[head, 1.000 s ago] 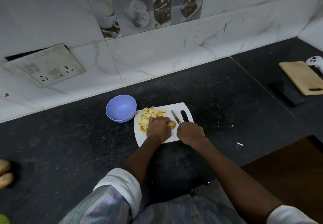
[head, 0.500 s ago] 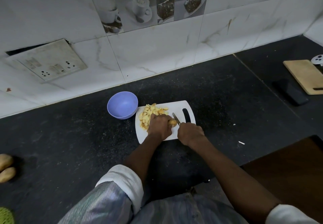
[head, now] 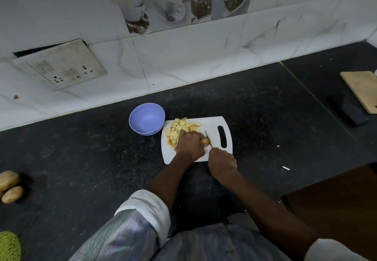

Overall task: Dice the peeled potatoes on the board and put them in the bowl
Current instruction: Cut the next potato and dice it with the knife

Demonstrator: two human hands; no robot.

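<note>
dicing mid-way | left hand [head: 189,143] clamps potato piece [head: 205,140] on board [head: 212,154] | right hand [head: 222,164] grips knife [head: 208,138] | diced pile [head: 181,128] at board's far-left corner | bowl [head: 146,119] empty, transfer pending

Speckled dark stone table [head: 81,158], white smooth plastic board [head: 212,125], matt lilac plastic bowl [head: 146,119], metal knife blade [head: 208,137], and at two o'clock a pale wooden board [head: 363,89].

wooden board [head: 363,89], dark phone [head: 347,110] — wall socket [head: 61,66]
</note>
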